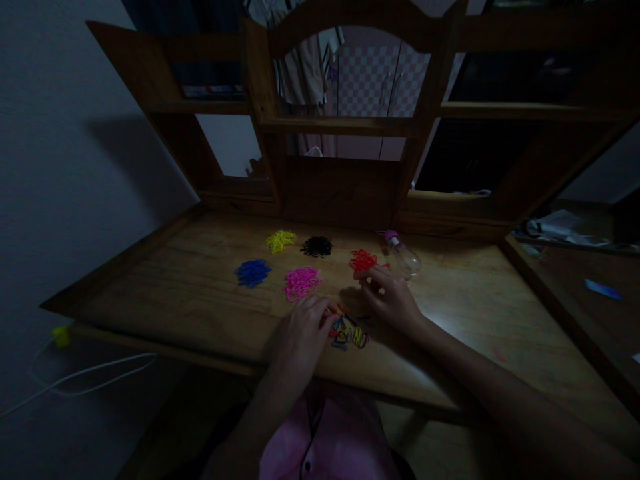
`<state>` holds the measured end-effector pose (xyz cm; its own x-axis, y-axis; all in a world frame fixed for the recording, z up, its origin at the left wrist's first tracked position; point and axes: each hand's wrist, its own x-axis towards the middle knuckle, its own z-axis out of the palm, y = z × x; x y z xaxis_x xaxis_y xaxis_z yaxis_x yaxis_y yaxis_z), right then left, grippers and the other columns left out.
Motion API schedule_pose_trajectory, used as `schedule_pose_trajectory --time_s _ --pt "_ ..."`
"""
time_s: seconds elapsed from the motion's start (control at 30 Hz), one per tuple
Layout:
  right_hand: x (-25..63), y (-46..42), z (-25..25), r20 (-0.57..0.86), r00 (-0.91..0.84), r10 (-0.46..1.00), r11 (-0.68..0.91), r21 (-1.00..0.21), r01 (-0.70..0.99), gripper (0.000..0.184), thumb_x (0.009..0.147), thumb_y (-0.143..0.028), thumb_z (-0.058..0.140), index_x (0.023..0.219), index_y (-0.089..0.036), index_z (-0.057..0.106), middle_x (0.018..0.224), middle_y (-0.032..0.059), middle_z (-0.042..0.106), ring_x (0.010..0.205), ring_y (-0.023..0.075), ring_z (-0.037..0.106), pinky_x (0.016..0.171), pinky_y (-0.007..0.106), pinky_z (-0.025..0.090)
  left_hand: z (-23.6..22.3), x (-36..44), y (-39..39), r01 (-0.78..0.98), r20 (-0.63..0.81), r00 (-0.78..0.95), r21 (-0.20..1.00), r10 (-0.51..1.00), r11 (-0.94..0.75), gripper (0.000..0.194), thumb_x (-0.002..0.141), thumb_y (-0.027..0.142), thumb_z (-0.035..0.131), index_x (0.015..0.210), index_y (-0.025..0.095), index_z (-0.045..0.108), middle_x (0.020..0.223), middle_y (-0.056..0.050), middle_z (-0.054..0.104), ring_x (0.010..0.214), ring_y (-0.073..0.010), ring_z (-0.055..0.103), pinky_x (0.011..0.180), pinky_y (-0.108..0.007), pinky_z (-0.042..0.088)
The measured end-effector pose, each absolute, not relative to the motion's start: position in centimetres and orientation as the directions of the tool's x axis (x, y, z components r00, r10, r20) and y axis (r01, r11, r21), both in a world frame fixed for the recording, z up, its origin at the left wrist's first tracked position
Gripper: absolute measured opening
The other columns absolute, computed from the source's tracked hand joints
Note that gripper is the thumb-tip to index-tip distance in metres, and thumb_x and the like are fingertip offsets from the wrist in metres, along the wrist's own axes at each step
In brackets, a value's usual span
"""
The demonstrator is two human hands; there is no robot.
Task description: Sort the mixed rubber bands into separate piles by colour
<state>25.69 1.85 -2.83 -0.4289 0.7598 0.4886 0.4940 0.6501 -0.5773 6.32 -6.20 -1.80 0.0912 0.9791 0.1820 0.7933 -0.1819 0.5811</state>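
Lying between the two hands, a small mixed heap of coloured clips (349, 332) is seen on the wooden desk (200, 307), near its front edge. The heap is touched by the left hand (300, 337), whose fingers are bent and narrow. The right hand (390, 297) is placed just behind the heap, fingertips pinched at the red pile (363, 260); whether a clip is held cannot be told. No writing can be read. Further back, pink (301, 282), blue (253, 272), yellow (281, 240) and black (317, 246) piles and a small bottle (404, 255) are seen.

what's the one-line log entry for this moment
left hand: on mixed pile | right hand: at red pile, grip unclear | sorted: yellow, black, blue, pink | bottle lying
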Motion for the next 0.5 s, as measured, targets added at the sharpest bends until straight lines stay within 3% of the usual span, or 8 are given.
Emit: schedule_pose_trajectory --time_s 0.2,0.5 --pt "25.7 1.7 -2.6 0.496 -0.429 0.755 0.656 -0.575 0.489 0.021 0.086 -0.013 0.050 0.100 -0.020 0.063 0.093 0.0054 0.065 0.080 0.0177 0.061 0.070 0.029 0.046 -2.0 6.5 -5.9 0.825 0.178 0.197 0.502 0.964 -0.261 0.007 0.085 0.016 0.057 0.089 0.021 0.060 0.094 -0.004 0.063 0.092 -0.0222 0.057 0.081 -0.035 0.044" --pt "25.6 1.9 -3.0 0.506 -0.434 0.745 0.667 -0.576 0.473 0.020 0.085 -0.011 0.051 0.098 -0.021 0.062 0.092 0.0052 0.064 0.077 0.0174 0.060 0.069 0.030 0.046 -3.0 5.5 -5.1 0.785 0.126 0.252 0.553 0.960 -0.278 0.007 0.084 0.017 0.054 0.086 0.022 0.057 0.091 -0.003 0.061 0.093 -0.0227 0.057 0.081 -0.035 0.043"
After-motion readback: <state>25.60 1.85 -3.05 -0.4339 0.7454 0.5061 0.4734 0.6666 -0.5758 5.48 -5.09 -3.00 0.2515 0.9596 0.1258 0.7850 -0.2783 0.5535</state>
